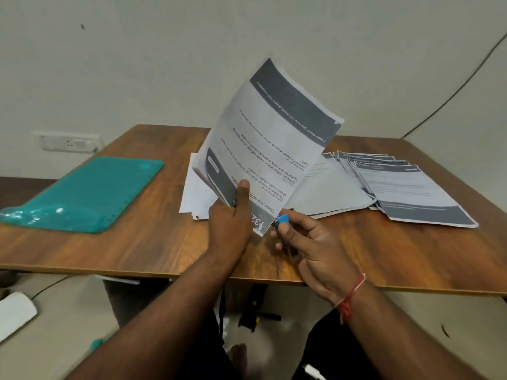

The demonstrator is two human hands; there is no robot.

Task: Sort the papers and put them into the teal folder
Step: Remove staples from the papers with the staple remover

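At the centre of the frame the left hand [230, 226] grips a sheaf of papers [269, 138] by its lower corner, thumb pressed flat on the printed front and the other fingers hidden behind. The sheaf stands nearly upright above the bench [164, 250], leaning toward the upper right. Just beside that corner, the right hand [310, 242] pinches a small blue clip [282, 219] between thumb and curled fingers. The clip sits close to the paper's edge; whether it bites the sheets cannot be told. A red thread [354, 294] circles that wrist. The sheaf bows slightly along its length, so it looks light and limp, several sheets thick, and likely to fan or slide apart if held by one corner alone. A firmer hold would be along the short edge or mid-side, pinching all the sheets together. Behind the sheaf, loose white sheets [192, 193] lie on the bench. To the right of centre there is a flat pile [337, 187], and further right a fanned spread of printed pages [411, 193], overlapping one another. These are thin and slick, and are best squared up with both hands before lifting. The teal folder [90, 193] lies closed and flat at the left of the bench, well apart from the papers. Its plastic looks smooth and flexible, so it would probably need one hand to hold it open.
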